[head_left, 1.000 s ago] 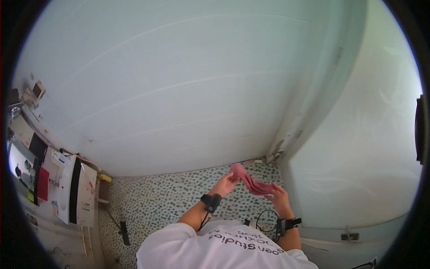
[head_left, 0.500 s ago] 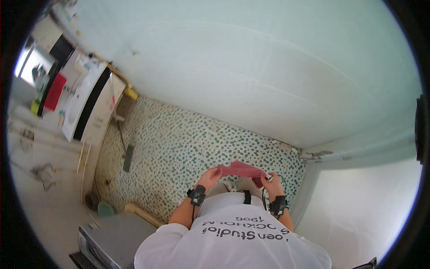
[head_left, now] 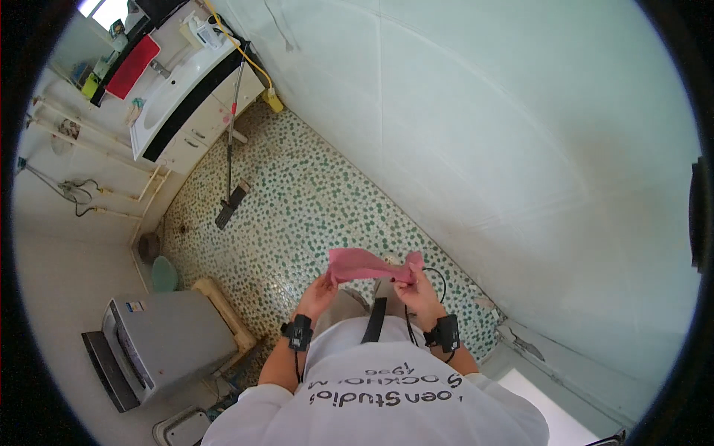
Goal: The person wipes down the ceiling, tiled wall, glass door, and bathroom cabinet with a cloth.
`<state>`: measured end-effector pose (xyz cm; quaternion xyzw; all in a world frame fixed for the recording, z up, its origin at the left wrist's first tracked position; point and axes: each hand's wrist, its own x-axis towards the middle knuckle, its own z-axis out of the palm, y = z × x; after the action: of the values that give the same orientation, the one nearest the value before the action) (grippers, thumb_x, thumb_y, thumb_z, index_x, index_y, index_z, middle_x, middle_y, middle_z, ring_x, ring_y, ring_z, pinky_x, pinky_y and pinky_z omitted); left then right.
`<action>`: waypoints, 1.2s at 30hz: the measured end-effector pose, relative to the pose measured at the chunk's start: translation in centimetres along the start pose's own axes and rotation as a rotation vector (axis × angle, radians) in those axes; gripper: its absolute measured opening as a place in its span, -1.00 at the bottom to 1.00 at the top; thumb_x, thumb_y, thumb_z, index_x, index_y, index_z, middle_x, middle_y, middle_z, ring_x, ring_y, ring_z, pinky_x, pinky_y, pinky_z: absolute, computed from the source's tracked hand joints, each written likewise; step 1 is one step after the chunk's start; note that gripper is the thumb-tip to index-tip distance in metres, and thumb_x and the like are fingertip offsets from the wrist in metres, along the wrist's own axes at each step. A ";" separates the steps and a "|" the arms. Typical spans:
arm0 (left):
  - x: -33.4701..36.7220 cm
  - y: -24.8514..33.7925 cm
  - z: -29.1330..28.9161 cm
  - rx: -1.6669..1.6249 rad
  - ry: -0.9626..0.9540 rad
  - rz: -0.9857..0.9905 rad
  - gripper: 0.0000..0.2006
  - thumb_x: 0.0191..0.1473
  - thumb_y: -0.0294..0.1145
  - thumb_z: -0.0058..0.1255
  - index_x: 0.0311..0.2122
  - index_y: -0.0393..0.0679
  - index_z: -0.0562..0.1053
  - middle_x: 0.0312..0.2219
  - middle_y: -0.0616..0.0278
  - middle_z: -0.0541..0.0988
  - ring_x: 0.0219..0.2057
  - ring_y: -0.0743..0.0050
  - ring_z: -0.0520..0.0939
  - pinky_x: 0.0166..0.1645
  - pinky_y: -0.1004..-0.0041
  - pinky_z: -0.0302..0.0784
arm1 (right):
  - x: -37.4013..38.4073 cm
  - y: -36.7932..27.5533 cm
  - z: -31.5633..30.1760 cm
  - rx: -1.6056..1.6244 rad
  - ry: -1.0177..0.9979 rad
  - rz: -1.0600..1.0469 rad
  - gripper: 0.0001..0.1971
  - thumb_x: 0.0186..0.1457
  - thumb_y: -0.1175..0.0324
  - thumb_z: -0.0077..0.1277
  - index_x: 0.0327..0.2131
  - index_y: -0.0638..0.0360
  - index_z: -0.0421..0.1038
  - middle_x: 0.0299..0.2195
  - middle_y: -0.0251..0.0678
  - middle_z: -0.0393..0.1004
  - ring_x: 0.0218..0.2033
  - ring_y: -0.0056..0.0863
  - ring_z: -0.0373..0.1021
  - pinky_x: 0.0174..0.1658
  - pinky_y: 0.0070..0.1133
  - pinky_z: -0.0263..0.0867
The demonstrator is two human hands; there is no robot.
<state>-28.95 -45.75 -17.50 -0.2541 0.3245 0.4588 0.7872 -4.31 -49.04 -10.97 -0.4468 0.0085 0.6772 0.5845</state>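
A pink cloth (head_left: 361,263) is stretched between my two hands above the speckled floor, in front of my waist. My left hand (head_left: 320,293) pinches its left end, fingers closed on the lower corner. At the other end my right hand (head_left: 418,289) grips the cloth, which bunches up around the fingers there. The middle of the cloth sags slightly. Each wrist carries a black strapped device with a cable.
A sink cabinet (head_left: 195,119) stands at the far left, with a long-handled floor squeegee or mop (head_left: 233,204) leaning on it. A grey washing machine (head_left: 175,331) is at the left, beside a green basin (head_left: 164,274). A pale wall (head_left: 476,134) runs along the right.
My view has turned, so the cabinet and washing machine show more fully. The cloth stays in both hands; its left end now hangs more spread out.
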 end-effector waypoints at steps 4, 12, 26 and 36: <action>1.7 -0.9 3.5 0.022 0.035 0.049 -0.81 -0.06 -0.54 -0.28 -0.29 -0.37 0.22 -0.34 0.10 0.31 -0.36 0.34 0.34 -0.27 0.49 0.35 | 4.6 -2.9 1.7 0.497 0.090 0.409 -0.84 -0.16 0.40 -0.06 -0.48 0.12 0.16 -0.63 -0.41 0.20 -0.66 -0.62 0.06 -0.68 -0.73 -0.06; 4.9 -2.2 5.6 -0.037 0.111 0.074 -0.79 -0.13 -0.57 -0.26 -0.29 -0.36 0.22 -0.30 0.09 0.29 -0.34 0.31 0.30 -0.19 0.42 0.25 | 9.7 -6.0 3.7 0.315 0.110 0.524 -0.80 -0.18 0.33 -0.11 -0.42 0.11 0.17 -0.51 -0.37 0.26 -0.59 -0.57 0.13 -0.68 -0.71 -0.03; 10.9 8.2 5.4 0.276 0.128 -0.536 -0.74 -0.05 -0.31 -0.21 -0.20 -0.12 0.28 -0.28 0.33 0.37 -0.31 0.61 0.37 -0.22 0.60 0.26 | 22.1 0.5 10.3 -0.038 0.303 0.641 -0.73 -0.12 0.25 -0.15 -0.31 0.14 0.23 -0.35 -0.31 0.30 -0.32 -0.46 0.25 -0.34 -0.55 0.21; 11.3 29.1 2.2 -0.030 -0.131 0.059 -0.79 -0.08 -0.38 -0.19 -0.27 -0.15 0.30 -0.29 0.20 0.37 -0.25 0.38 0.35 -0.11 0.37 0.18 | 33.1 9.6 26.7 -0.366 0.068 0.743 -0.66 -0.05 0.30 -0.24 -0.16 0.19 0.12 -0.19 -0.30 0.23 -0.18 -0.46 0.19 -0.09 -0.53 0.09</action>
<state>-50.03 -24.86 -27.44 -0.2257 0.2726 0.5022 0.7890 -25.19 -11.89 -20.17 -0.5321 0.0682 0.8172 0.2107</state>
